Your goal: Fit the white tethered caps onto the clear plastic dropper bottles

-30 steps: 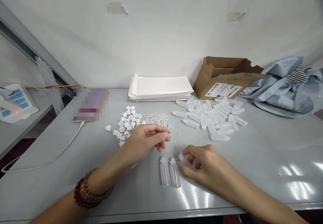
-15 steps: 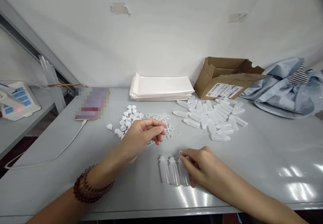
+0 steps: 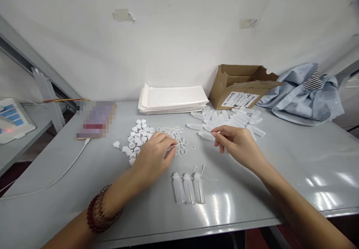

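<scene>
My left hand (image 3: pixel 158 151) is curled over the pile of thin white plastic ring straps (image 3: pixel 181 141), its fingertips closed on a strap; part of the grip is hidden. Further right, my right hand (image 3: pixel 235 142) hovers at the near edge of a heap of translucent plastic squeeze bottles (image 3: pixel 206 135), thumb and fingers slightly apart, with nothing visible between them. Below and between the hands, three bottles (image 3: pixel 188 191) lie side by side, with thin straps (image 3: pixel 203 170) at their necks. Beside my left hand is a pile of small white caps (image 3: pixel 138 133).
Behind the piles lie a stack of white padded envelopes (image 3: pixel 174 97) and an open cardboard box (image 3: pixel 238 88). Blue cloth (image 3: pixel 303 99) is bunched at the right. A phone (image 3: pixel 97 120) with a white cable (image 3: pixel 73 166) lies at the left.
My right hand has left the third bottle in the row and moved up to the bottle heap. My left hand has lowered onto the strap pile. The view has shifted slightly.
</scene>
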`<state>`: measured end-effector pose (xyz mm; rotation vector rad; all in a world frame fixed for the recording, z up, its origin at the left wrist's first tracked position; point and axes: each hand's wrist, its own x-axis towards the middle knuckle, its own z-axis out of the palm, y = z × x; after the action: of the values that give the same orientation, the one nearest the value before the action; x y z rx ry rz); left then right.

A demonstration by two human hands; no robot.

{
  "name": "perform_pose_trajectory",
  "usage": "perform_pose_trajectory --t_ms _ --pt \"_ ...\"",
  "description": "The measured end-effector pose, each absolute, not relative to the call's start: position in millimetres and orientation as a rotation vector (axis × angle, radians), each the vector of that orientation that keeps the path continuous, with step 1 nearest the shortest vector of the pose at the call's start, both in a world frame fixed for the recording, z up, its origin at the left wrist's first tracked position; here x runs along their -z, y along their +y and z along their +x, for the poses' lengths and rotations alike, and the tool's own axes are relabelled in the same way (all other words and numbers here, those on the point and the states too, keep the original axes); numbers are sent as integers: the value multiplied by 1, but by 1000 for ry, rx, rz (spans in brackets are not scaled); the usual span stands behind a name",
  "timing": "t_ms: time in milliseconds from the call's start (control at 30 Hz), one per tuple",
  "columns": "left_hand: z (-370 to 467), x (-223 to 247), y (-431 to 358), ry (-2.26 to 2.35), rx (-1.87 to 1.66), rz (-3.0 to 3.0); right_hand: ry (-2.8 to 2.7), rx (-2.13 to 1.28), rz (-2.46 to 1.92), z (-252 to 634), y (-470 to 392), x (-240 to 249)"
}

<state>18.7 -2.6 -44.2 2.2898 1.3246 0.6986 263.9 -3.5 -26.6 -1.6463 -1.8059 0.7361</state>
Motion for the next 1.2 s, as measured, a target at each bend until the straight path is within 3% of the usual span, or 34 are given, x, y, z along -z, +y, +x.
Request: perform_pose_trajectory --t_ms 167,433,600,833,1067,1200 --pt "22 60 1 1112 -689 2600 -2006 -244 -1582 276 13 42" --pt "30 66 1 1018 -720 2695 -2305 -238 -1490 270 17 58" --pt "27 53 1 1034 -987 2323 -2261 -221 -1508 267 13 55" --pt "20 35 3 1071 -1160 1610 -1898 -765 -1274 251 -11 28" --pt "21 42 2 1080 -1147 2113 -1893 -1021 -1175 236 -21 38" --pt "17 41 6 1130 -892 2171 -1919 -970 -1238 235 -20 42"
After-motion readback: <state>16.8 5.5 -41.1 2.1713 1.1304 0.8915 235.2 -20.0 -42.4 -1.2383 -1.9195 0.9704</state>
